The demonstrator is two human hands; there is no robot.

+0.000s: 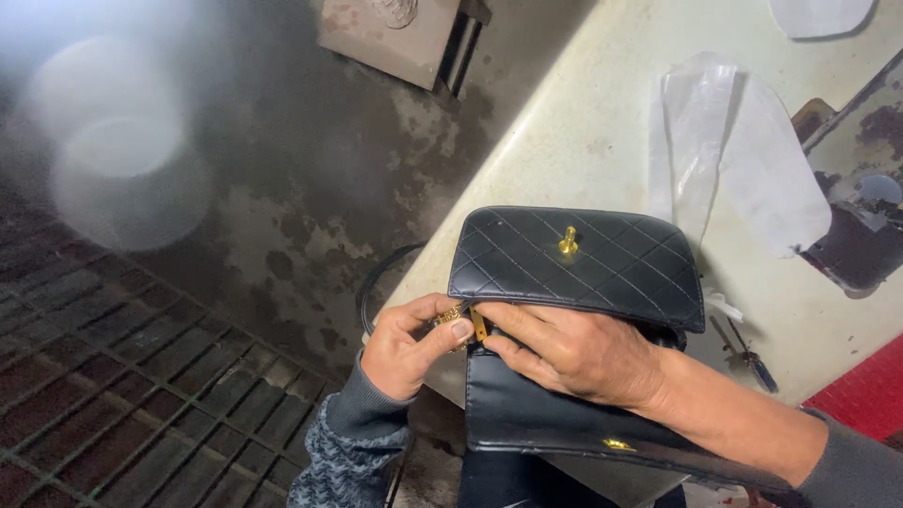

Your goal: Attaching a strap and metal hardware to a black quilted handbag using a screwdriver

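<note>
So, only the head view to go on here, looking straight down at a black quilted handbag (583,259) sitting at the near edge of a pale, scuffed worktable (602,122). The bag's flap faces up with a small gold turn-lock clasp (567,240) in the middle of it, and a smooth black panel (527,414) of the bag hangs toward the person, with another little gold fitting (618,444) low on it. The left hand (406,346) is at the bag's left corner, thumb and fingers pinched narrow around a small gold chain piece (451,315), so that's a closed pinch grip on the hardware. The right hand (574,353) comes in from the right and lies over the bag just under the flap, fingertips pressed against a thin gold strip (480,326) right next to the left thumb; fingers curled in, holding the bag there rather than spread wide. A dark thin strap (372,282) loops off the table edge to the left of the bag. Farther back on the table there's a crumpled clear plastic sheet (734,141), and a small dark tool (748,357) lies just right of the bag. On the left, below the table, is a stained dark floor (301,188) and a metal grate (113,376).
</note>
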